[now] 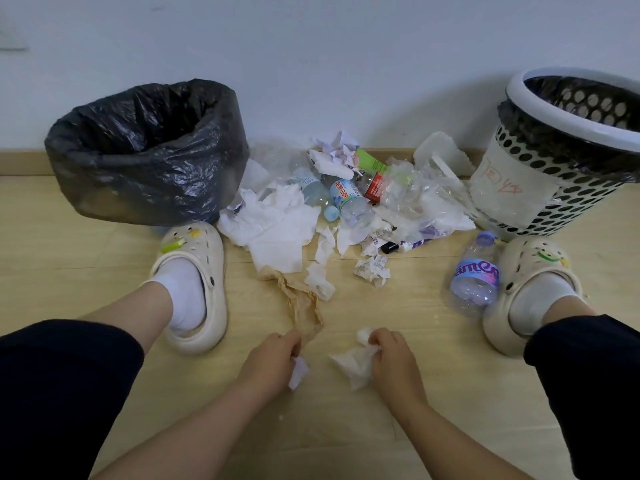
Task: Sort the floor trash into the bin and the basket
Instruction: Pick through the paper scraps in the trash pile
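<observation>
On my feed, low over the wood floor [346,427]: left hand [273,358] curls round the tail of a crumpled brown paper [301,303], w/ a white scrap [298,372] poking out under it; right hand [391,355] pinches a wad of white tissue [356,367]. Both sit btwn my two clog-shod feet. Beyond, the trash pile [277,223] (tissues, bottles, wrappers) lies by the wall, btwn the black-bagged bin [138,188] at left and the perforated basket [571,188] at right. One water bottle [474,275] lies just beside the right clog [526,258].
</observation>
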